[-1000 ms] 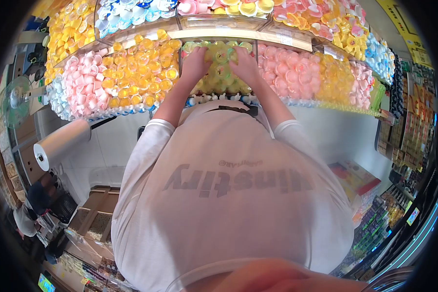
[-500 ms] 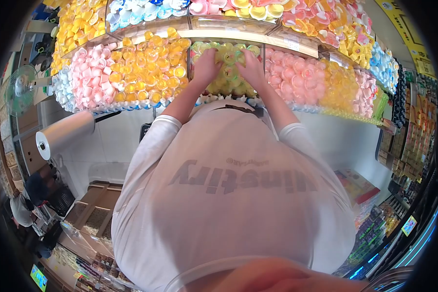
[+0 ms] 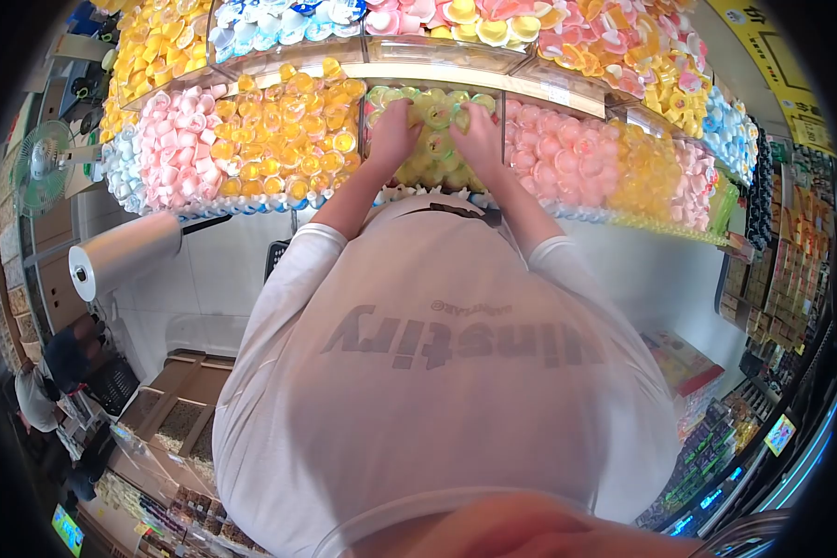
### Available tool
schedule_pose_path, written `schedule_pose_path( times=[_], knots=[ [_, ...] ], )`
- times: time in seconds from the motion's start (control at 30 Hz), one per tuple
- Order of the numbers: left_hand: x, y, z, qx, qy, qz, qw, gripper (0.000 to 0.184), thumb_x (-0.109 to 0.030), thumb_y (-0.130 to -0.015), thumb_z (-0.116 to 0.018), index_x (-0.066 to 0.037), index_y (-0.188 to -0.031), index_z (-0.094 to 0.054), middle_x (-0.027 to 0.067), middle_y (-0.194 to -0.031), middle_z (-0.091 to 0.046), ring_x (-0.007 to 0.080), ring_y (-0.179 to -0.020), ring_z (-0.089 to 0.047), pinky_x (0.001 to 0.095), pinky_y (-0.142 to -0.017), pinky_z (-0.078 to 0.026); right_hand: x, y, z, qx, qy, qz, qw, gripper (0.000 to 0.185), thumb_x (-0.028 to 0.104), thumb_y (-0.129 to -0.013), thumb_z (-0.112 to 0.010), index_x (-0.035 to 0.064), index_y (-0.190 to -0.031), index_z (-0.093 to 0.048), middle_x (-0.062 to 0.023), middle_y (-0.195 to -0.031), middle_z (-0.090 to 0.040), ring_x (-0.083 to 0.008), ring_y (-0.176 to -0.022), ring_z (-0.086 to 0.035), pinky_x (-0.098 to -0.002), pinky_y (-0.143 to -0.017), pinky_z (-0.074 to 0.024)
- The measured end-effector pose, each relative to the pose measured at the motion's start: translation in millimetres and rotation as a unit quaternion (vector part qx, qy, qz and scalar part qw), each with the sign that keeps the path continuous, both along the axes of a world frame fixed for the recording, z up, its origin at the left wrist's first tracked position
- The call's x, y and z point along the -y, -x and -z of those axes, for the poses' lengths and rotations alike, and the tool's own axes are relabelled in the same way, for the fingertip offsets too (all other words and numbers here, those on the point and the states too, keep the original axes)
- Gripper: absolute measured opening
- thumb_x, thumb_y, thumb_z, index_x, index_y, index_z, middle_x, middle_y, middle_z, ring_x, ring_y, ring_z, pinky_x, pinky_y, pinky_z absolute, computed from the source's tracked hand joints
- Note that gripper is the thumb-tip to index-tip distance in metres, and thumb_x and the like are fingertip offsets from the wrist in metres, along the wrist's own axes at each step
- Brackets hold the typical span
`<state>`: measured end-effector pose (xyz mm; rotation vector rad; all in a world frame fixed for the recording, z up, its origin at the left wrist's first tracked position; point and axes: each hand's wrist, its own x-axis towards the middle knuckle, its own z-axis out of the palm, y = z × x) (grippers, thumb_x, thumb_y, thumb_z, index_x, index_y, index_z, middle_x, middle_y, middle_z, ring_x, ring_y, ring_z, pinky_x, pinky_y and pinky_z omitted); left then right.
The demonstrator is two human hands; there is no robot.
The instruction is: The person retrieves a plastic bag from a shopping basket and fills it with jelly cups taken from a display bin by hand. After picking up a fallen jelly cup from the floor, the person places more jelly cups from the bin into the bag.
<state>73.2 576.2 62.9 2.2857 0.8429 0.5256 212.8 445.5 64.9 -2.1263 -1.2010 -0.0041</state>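
We see both hands at upper centre of the frame, over one section of green cups (image 3: 435, 153). Left hand (image 3: 395, 133): fingers bent down among the cups at the section's left side, tips partly hidden; we can't tell how far closed it is or if it has hold of a cup. Right hand (image 3: 477, 137): fingers curled in toward the middle from the section's right side, near the left hand but apart from it; grip unclear to us too. The green cups fill the space between and below the hands.

Just left of them we have amber cups (image 3: 293, 135), then pale pink cups (image 3: 177, 139). Just right, past a thin divider, pink cups (image 3: 558, 144), then yellow cups (image 3: 649, 166). Above, a pale wooden strip (image 3: 428, 73) runs across; beyond it, blue-and-white cups (image 3: 284, 28) left of top centre.

Further out: white shirt (image 3: 456, 409) with dark lettering fills the lower centre. We get a film-like roll (image 3: 128, 254) at mid left, a fan (image 3: 42, 169) above it, brown boxes (image 3: 179, 395) lower left, a yellow sign (image 3: 779, 74) upper right.
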Motion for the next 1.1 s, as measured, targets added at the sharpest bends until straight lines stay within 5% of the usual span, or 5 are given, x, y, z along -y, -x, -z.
schedule_pose_path(
  times=[0.3, 0.47, 0.63, 0.83, 1.1],
  knots=[
    [-7.5, 5.5, -12.6, 0.062, -0.049, -0.017, 0.997, 0.049, -0.014, -0.076, -0.073, -0.002, -0.118, -0.051, 0.0181, -0.109, -0.059, 0.0377, -0.1, -0.058, 0.0439, -0.088, -0.047, 9.1, 2.9, -23.5, -0.008, -0.063, 0.054, 0.997, 0.045, 0.019, -0.073, -0.072, 0.0034, -0.112, -0.056, -0.0177, -0.104, -0.062, -0.0338, -0.095, -0.062, -0.0406, -0.082, -0.0507],
    [-16.9, 4.0, -39.1, 0.191, 0.208, -0.151, 0.947, 0.045, -0.017, -0.082, -0.072, -0.004, -0.12, -0.05, 0.0159, -0.109, -0.06, 0.0289, -0.094, -0.062, 0.0369, -0.08, -0.051, 9.5, -5.2, -26.1, -0.189, -0.08, 0.083, 0.975, 0.046, 0.019, -0.079, -0.07, 0.0038, -0.118, -0.053, -0.0175, -0.11, -0.061, -0.0308, -0.098, -0.063, -0.0387, -0.085, -0.0509],
    [-20.7, 24.2, -45.0, 0.33, 0.476, -0.114, 0.807, 0.037, -0.023, -0.092, -0.062, -0.009, -0.122, -0.047, 0.0096, -0.105, -0.062, 0.0196, -0.086, -0.064, 0.0288, -0.071, -0.052, 11.7, -12.7, -36.5, -0.739, -0.18, 0.104, 0.64, 0.039, 0.021, -0.09, -0.059, 0.0064, -0.125, -0.048, -0.0114, -0.112, -0.062, -0.0273, -0.095, -0.063, -0.0402, -0.084, -0.0513],
    [-20.0, 32.8, -21.9, 0.33, 0.706, 0.02, 0.626, 0.035, -0.037, -0.096, -0.052, -0.01, -0.119, -0.051, 0.0064, -0.106, -0.063, 0.0189, -0.086, -0.063, 0.0283, -0.07, -0.052, 14.0, 3.2, -59.2, -0.829, -0.168, 0.012, 0.533, 0.031, 0.03, -0.094, -0.057, 0.0088, -0.116, -0.052, -0.0076, -0.106, -0.064, -0.0214, -0.086, -0.062, -0.0352, -0.081, -0.0498],
    [14.1, 26.9, -76.5, 0.284, 0.757, -0.042, 0.587, 0.041, -0.039, -0.096, -0.053, -0.011, -0.125, -0.05, 0.0071, -0.116, -0.062, 0.0205, -0.099, -0.062, 0.0307, -0.076, -0.054, 3.4, 21.5, -59.9, -0.792, -0.1, -0.021, 0.602, 0.034, 0.032, -0.095, -0.056, 0.0121, -0.123, -0.052, -0.0012, -0.109, -0.062, -0.0127, -0.084, -0.058, -0.0297, -0.073, -0.0487]
  ],
)
